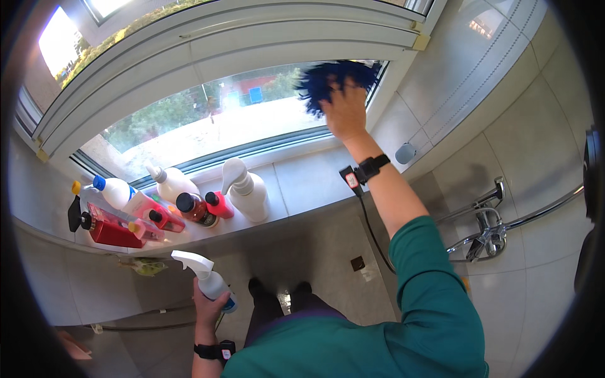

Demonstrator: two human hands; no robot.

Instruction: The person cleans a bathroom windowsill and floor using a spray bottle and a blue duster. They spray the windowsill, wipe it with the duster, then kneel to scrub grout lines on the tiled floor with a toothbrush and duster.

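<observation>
My right hand (347,108) holds a dark blue shaggy microfiber cloth or mitt (314,87) flat against the right end of the window pane (189,113); whether the fingers are inside it or only on it is hard to tell. Low on the left, my left hand (209,304) is closed around the body of a white spray bottle (215,287), held roughly upright with its nozzle pointing left. Its label is partly behind my fingers. The bottle is below the tiled window sill (302,172), apart from the bottles standing there.
Several bottles crowd the sill's left part, among them a white pump bottle (253,196), a red bottle (111,229) and a dark-capped jar (198,210). A beaded blind chain (465,75) hangs at right, above a chrome shower mixer (491,238). A cable (371,227) runs from my right wrist.
</observation>
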